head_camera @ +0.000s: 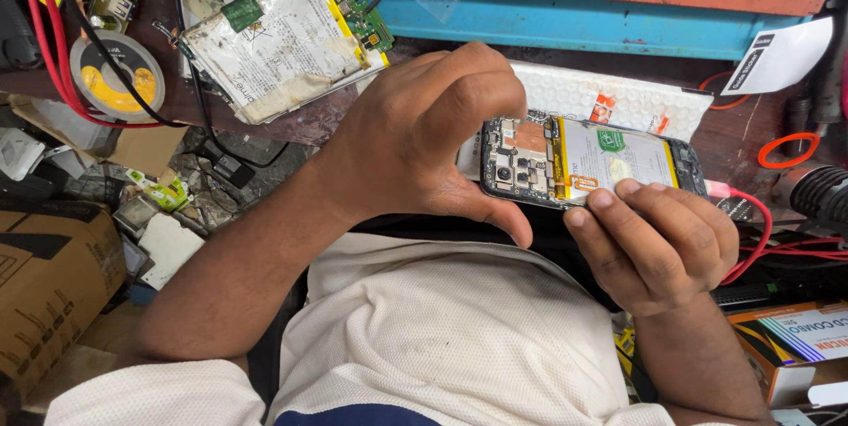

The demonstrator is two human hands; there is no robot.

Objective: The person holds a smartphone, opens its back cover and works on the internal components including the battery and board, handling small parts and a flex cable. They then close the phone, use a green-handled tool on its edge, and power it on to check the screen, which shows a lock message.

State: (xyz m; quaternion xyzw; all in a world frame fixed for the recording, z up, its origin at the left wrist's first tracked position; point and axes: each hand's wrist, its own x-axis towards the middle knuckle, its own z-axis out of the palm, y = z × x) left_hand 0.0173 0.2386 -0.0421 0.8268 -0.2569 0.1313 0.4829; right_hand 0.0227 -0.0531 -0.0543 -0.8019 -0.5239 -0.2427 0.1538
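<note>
Fingers of the left hand (424,139) curl over the camera end of an opened black smartphone with its back cover removed (590,164), thumb beneath and knuckles above, so that the circuit board and lens cluster stay exposed between them. The right hand (658,245) closes on the near long edge of the same phone, its fingertips (603,200) resting along the rim beside the pale rectangular battery with yellow edging. The phone is thus held in both hands, level and face-down, raised just above the person's lap and in front of the workbench edge; the two-handed hold appears to steady it for close viewing of the internals.

A red cable (760,232) runs from the phone's right end toward the clutter at the right. Behind the phone lies a white bubble-wrap pouch (618,95). Further back left, a larger stained silver battery pack with a green circuit board (274,42) rests on the dark bench, near a round wire coil with a yellow centre (117,80). A blue-edged tray with an orange mat (574,15) spans the rear. A brown cardboard box (49,285) stands at the far left.
</note>
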